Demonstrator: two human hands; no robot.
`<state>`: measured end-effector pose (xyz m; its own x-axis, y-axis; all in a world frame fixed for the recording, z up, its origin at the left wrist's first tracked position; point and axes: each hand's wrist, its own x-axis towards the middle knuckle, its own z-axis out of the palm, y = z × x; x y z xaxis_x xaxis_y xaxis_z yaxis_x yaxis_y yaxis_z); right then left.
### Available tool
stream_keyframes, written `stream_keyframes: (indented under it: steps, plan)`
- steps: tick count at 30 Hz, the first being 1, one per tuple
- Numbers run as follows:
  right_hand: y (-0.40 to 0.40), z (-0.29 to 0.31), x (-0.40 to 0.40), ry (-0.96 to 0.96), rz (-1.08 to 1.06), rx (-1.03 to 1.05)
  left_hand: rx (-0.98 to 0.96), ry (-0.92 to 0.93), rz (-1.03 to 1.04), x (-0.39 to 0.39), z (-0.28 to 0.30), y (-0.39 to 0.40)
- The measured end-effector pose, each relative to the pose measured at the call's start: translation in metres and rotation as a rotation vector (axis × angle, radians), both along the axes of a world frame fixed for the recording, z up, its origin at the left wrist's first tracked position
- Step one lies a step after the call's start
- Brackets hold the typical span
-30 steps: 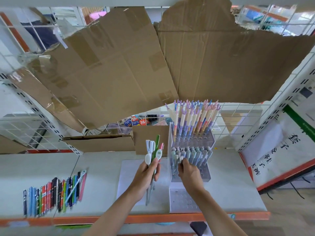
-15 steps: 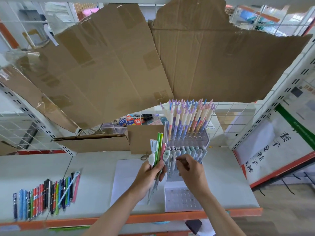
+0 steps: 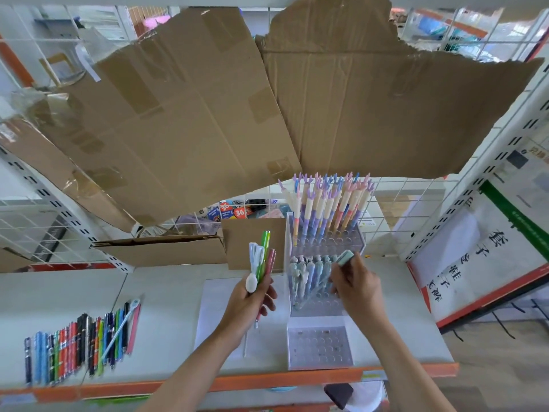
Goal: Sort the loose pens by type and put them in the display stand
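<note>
- The person's left hand (image 3: 252,298) is curled round a small bunch of pens (image 3: 263,260): a white one with a rounded cap, a bright green one and a pinkish-red one, all held upright just left of the stand.
- The right hand (image 3: 356,288) pinches a pale mint-green pen (image 3: 344,258) near its top end, over the middle tier of the stand, the pen tilted.
- The clear acrylic tiered display stand (image 3: 319,349) sits on the pale shelf top (image 3: 166,292); its back tier is full of pastel pens with antler-shaped tops (image 3: 326,203), its middle tier holds pale blue-green pens (image 3: 309,269), and the front tier shows bare holes.
- A row of loose dark, blue, red and green pens (image 3: 80,343) lies well to the left on the shelf, a white one across them.
- Torn brown cardboard sheets (image 3: 208,114) hang behind.
</note>
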<state>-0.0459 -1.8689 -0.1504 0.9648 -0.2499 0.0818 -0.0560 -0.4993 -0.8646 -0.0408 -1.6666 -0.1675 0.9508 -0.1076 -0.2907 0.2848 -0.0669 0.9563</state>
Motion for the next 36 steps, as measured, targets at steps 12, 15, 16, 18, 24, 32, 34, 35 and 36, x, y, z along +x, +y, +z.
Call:
stream_keyframes:
  steps: [12, 15, 16, 18, 24, 32, 34, 35, 36]
  plan:
    - [0.015, -0.031, 0.014, -0.106, 0.05, -0.327, 0.005, -0.097, -0.045, -0.006, 0.0, -0.004]
    - [0.018, -0.032, 0.016, -0.118, 0.062, -0.389, -0.03, -0.076, -0.045, -0.008, 0.004, -0.004]
    - [0.019, -0.034, 0.014, -0.098, 0.055, -0.41, -0.034, -0.073, -0.041, -0.008, 0.005, -0.003]
    - [0.017, -0.047, 0.012, -0.04, 0.038, -0.426, -0.03, -0.078, -0.042, -0.007, 0.007, -0.001]
    - [0.02, -0.065, 0.006, 0.124, 0.097, -0.421, -0.009, -0.082, -0.078, -0.008, 0.004, 0.0]
    - [0.019, -0.059, 0.005, 0.17, 0.078, -0.395, 0.002, -0.083, -0.13, -0.009, 0.011, -0.005]
    - [0.019, -0.052, -0.003, 0.149, 0.046, -0.349, -0.025, -0.078, -0.123, -0.007, 0.011, -0.005]
    - [0.019, -0.047, -0.006, 0.135, 0.026, -0.324, -0.047, -0.065, -0.111, -0.006, 0.011, -0.005]
    - [0.02, -0.04, -0.008, 0.116, 0.014, -0.297, -0.071, -0.046, -0.092, -0.005, 0.01, -0.006]
